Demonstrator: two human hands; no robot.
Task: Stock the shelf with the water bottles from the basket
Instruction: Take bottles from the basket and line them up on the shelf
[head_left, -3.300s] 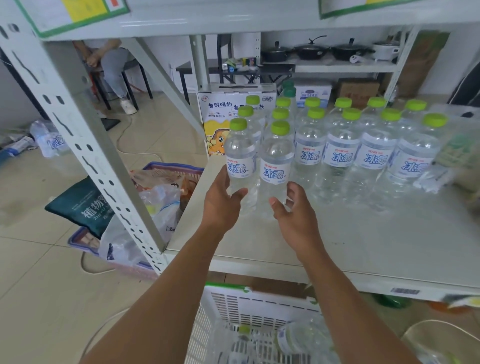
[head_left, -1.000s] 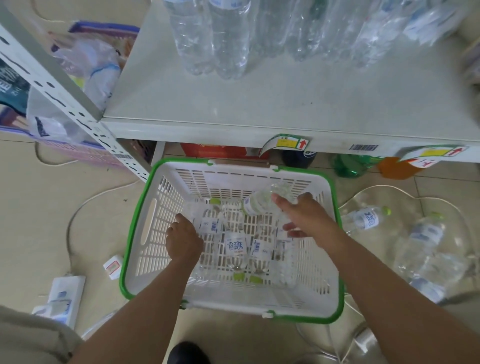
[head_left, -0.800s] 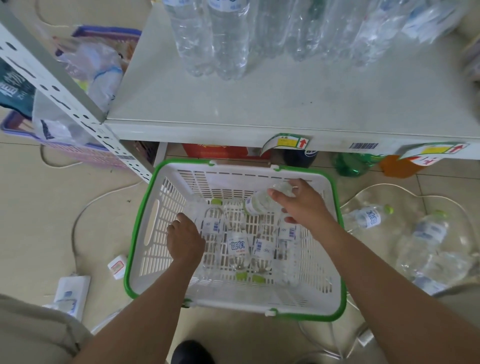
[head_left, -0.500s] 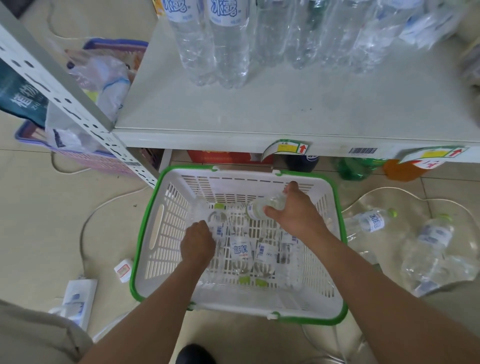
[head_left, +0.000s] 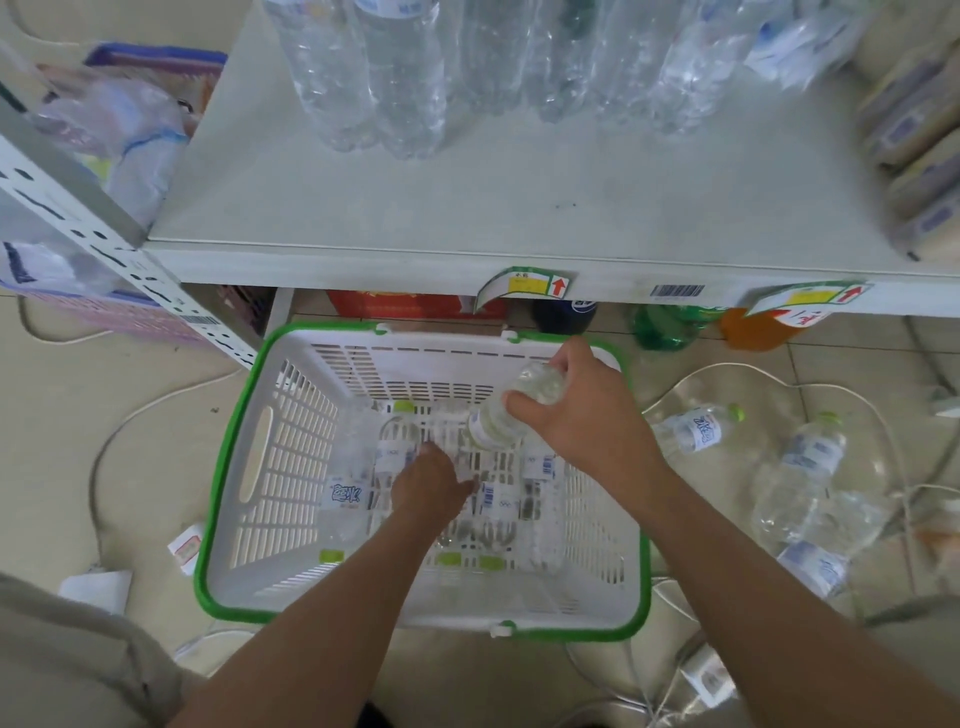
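Observation:
A white basket (head_left: 291, 467) with a green rim stands on the floor below the shelf (head_left: 519, 208). Several clear water bottles (head_left: 345, 493) with green caps lie in it. My right hand (head_left: 587, 421) grips one water bottle (head_left: 519, 410) by its body, lifted near the basket's far right corner. My left hand (head_left: 431, 486) reaches down among the middle bottles, its back facing up and its fingertips hidden. A row of stocked bottles (head_left: 363, 78) stands at the back of the shelf.
Loose bottles (head_left: 698, 428) and clear wrap (head_left: 810, 478) lie on the floor to the right, with cables around. A perforated shelf post (head_left: 78, 223) and a purple basket of bags (head_left: 130, 130) are left. Packets (head_left: 914, 130) sit at the shelf's right end. Drinks (head_left: 665, 327) stand under it.
Both hands went from the shelf down into the basket. My right hand took a bottle and lifted it slightly. My left hand shifted right, from the left bottles to the middle ones.

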